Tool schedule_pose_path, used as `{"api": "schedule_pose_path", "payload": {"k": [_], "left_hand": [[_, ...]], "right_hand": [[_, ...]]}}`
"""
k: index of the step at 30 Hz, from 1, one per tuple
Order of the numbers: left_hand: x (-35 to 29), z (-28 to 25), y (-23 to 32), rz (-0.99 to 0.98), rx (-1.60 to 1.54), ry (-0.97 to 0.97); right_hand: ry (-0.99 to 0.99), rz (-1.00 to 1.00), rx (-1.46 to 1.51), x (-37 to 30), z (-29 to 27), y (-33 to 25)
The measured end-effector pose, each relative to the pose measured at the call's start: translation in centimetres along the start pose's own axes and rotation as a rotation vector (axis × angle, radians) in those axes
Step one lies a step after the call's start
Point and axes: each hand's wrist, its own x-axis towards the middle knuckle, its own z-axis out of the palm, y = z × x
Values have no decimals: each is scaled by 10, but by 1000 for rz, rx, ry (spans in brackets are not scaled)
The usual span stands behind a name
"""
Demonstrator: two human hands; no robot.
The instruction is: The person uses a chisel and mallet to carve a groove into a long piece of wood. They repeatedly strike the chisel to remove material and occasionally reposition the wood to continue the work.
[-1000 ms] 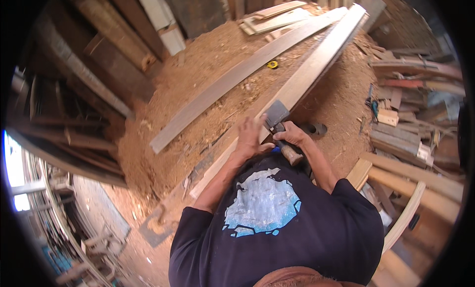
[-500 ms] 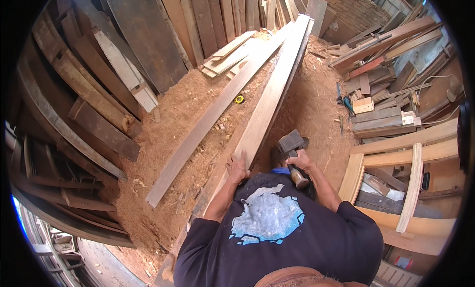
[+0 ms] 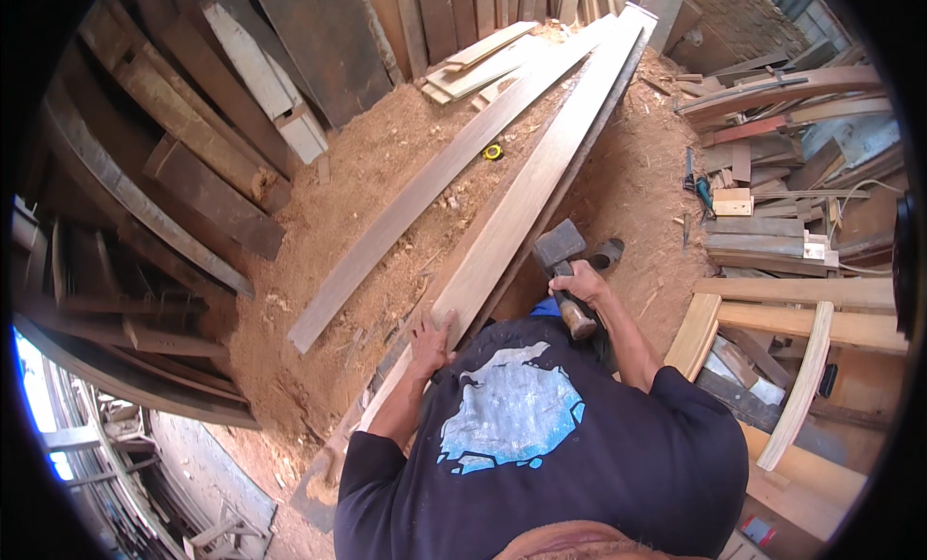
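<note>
My left hand (image 3: 430, 340) lies flat on a long pale plank (image 3: 541, 174), fingers spread, near its close end. The plank runs away from me to the far end of the bench, on top of a darker board. In my right hand (image 3: 579, 284), just right of the plank, is a mallet (image 3: 560, 242) with a dark block-shaped head, held off the wood. A rounded brown and metallic end (image 3: 576, 321) sticks out below that fist. Whether it is the mallet's own handle or a second tool, I cannot tell.
A second plank (image 3: 435, 198) lies to the left, with a yellow tape measure (image 3: 493, 152) beside it. Sawdust (image 3: 280, 319) covers the surface around. A teal power tool (image 3: 703, 195) sits at right by stacked offcuts. A pale wooden frame (image 3: 801, 396) stands at my right. Boards (image 3: 319, 39) lean at the back.
My left hand stays pressed on the plank while the view shifts slightly. The mallet remains in my right hand, with little movement against the plank.
</note>
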Motion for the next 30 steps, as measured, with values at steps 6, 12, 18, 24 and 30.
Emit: {"api": "schedule_pose_path", "payload": {"k": [6, 12, 18, 24, 30], "left_hand": [[-32, 45, -36, -78, 36, 80], [34, 27, 15, -152, -32, 243], [159, -19, 121, -76, -155, 159], [217, -43, 182, -208, -17, -6], [259, -84, 198, -346, 0, -183]], "right_hand": [[-77, 15, -11, 17, -6, -27], [-54, 25, -16, 42, -45, -29], [-4, 77, -6, 57, -113, -18], [97, 86, 57, 46, -208, 12], [284, 164, 12, 23, -294, 17]]}}
